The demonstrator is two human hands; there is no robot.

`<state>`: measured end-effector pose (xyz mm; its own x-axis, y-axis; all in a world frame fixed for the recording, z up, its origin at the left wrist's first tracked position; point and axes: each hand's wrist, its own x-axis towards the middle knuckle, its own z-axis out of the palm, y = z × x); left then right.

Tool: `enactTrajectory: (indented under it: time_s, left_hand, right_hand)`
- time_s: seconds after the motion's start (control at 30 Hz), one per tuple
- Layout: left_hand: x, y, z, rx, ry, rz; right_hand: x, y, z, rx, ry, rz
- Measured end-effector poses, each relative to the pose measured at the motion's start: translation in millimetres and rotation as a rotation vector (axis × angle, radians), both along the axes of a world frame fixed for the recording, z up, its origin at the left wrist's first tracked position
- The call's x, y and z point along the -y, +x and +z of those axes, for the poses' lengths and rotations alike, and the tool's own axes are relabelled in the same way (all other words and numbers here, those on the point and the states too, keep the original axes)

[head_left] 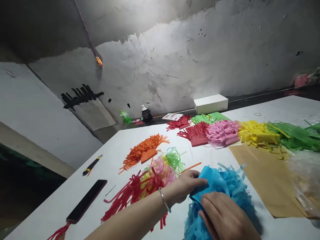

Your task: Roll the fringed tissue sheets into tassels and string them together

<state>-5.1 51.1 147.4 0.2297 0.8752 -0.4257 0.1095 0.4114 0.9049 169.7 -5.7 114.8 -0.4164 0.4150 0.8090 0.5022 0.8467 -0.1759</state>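
1. Right hand (226, 218) sits at 6 o'clock, flat on the blue fringed paper (222, 196), fingers together and pressing down, not clamped.
2. Left hand (186, 188), bracelet on the wrist, pinches the blue paper's folded edge from the 9 o'clock side, fingers clamped on it.
3. The blue paper lies on the white bench (120, 146), touching a brown paper sheet (265, 176) at 3 o'clock.
4. Over at 9 o'clock there's a red, pink and green fringe pile (150, 183), plus a dark phone (87, 200).
5. Toward 12 o'clock: orange fringe (143, 153), then a row of red, pink, yellow and green bundles (240, 133), and a white box (210, 103) by the wall.
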Motion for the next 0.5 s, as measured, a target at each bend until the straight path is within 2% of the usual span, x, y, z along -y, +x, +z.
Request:
enactTrajectory:
  time_s: [0.13, 0.23, 0.33, 0.4, 0.5]
  left_hand:
    - [11.2, 7.1, -26.1, 0.164, -0.035, 0.124]
    - [21.9, 7.5, -36.3, 0.249, -0.028, 0.18]
    - [35.9, 7.2, -40.3, 0.306, 0.028, 0.194]
    - [45.6, 6.4, -43.4, 0.312, 0.102, 0.208]
    - [57.2, 4.9, -54.8, 0.284, 0.26, 0.209]
  right_hand:
    - [-4.3, -4.3, -10.6, 0.032, 0.003, -0.03]
    - [-3.8, 4.9, -22.3, -0.018, -0.031, 0.025]
    - [-4.2, 12.0, -28.4, -0.109, -0.151, 0.056]
    - [-7.1, 14.3, -28.7, -0.155, -0.246, 0.028]
    - [-14.9, 15.8, -23.3, -0.185, -0.524, -0.026]
